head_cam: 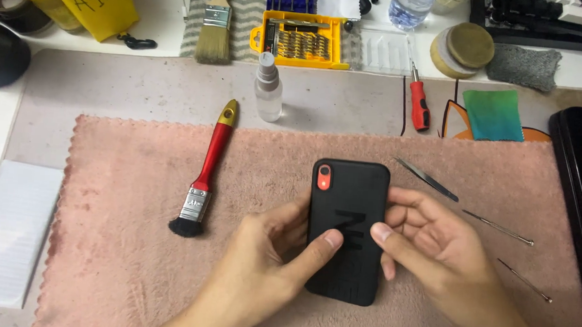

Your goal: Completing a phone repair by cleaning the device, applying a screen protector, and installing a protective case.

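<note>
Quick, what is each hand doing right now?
Left hand: closed on the black-cased phone, thumb on its back.
Right hand: closed on the same phone.

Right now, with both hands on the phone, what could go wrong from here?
1. The black-cased phone with the orange back lies face down on the pink fleece mat; thumb pressure could grind grit into the screen.
2. The right hand is close to the pointed metal tweezers and might knock them.
</note>
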